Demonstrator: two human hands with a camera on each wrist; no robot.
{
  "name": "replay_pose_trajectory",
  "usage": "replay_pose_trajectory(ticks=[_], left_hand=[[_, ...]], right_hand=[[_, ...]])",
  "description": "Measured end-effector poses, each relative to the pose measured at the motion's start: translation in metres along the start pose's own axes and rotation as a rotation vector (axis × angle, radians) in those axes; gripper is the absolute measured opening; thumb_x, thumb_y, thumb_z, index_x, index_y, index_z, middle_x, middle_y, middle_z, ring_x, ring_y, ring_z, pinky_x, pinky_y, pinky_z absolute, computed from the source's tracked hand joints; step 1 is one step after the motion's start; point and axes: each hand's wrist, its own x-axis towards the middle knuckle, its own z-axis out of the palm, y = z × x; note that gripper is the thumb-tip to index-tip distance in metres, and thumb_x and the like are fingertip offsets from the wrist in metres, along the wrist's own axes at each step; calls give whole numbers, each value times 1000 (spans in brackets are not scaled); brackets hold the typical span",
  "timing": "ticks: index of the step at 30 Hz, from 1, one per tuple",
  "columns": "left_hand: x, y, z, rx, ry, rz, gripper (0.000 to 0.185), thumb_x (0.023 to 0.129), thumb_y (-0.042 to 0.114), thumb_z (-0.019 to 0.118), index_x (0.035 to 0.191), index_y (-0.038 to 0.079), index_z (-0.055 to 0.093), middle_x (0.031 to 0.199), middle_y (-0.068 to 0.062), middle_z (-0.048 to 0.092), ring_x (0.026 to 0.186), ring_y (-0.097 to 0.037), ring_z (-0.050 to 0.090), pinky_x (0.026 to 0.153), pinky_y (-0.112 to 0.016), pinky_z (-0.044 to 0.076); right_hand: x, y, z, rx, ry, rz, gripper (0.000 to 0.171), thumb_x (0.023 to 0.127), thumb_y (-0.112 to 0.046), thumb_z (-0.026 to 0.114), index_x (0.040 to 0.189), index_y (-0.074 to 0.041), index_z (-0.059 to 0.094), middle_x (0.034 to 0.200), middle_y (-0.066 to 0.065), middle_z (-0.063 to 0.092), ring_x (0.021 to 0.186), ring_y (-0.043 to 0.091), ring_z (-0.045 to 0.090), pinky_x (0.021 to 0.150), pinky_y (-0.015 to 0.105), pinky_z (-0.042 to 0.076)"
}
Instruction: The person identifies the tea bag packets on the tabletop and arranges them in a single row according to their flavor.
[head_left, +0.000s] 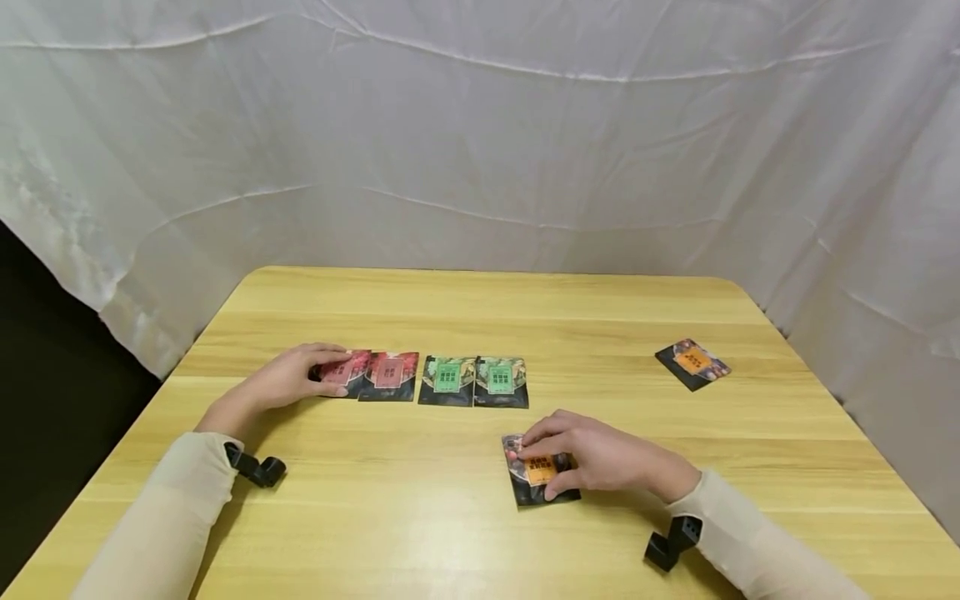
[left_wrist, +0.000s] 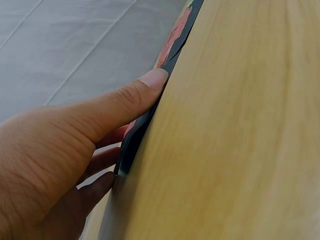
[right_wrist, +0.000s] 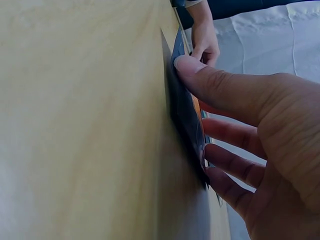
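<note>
Toward the near side of the table (head_left: 360,533), by the head view, pinching an orange-labelled packet (head_left: 540,493) with the right hand (head_left: 600,454), with thumb at its near edge and fingers reaching over it, parted only as far as the packet requires. Well beyond that grip and to its right, see another orange-labelled packet (head_left: 693,362), askew. Farther off to its left, holding the outermost red packet (head_left: 347,373) in the left hand (head_left: 288,379), between partly spread thumb and fingers. Just right of the left grip, see a second red packet (head_left: 387,375) touching the held one, then two green packets (head_left: 447,380) side by side.

From the left wrist, see the thumb against the red packet's edge, with other fingers at its end; cannot tell of any gap beneath.

From the right wrist, see the orange-labelled packet nearly edge-on between thumb and fingertips; past the thumb, glimpse the left hand
</note>
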Motion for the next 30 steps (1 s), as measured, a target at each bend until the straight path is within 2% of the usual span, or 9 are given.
replay_pose_trajectory(ticks=[11, 25, 30], left_hand=[[2, 1, -1, 0, -2, -4, 70, 86, 42, 75, 139, 1, 55, 140, -24, 49, 130, -46, 41, 107, -62, 30], [0, 1, -1, 8, 3, 3, 69, 86, 43, 74, 138, 2, 56, 139, -23, 50, 130, -47, 41, 106, -62, 30], [0, 2, -2, 6, -3, -1, 69, 86, 43, 73, 138, 1, 55, 140, -23, 49, 130, -47, 40, 107, -62, 30]], right_hand=[[0, -1, -2, -30, -7, 2, 58, 86, -46, 69, 137, -19, 60, 135, -4, 54, 119, 14, 48, 96, 36, 47], [-4, 2, -8, -14, -43, 49, 57, 85, -41, 73, 137, -20, 60, 135, -4, 53, 119, 14, 48, 96, 36, 47], [-6, 3, -12, -8, -58, 93, 54, 84, -40, 74, 133, -21, 62, 134, -3, 52, 120, 16, 48, 97, 38, 47]])
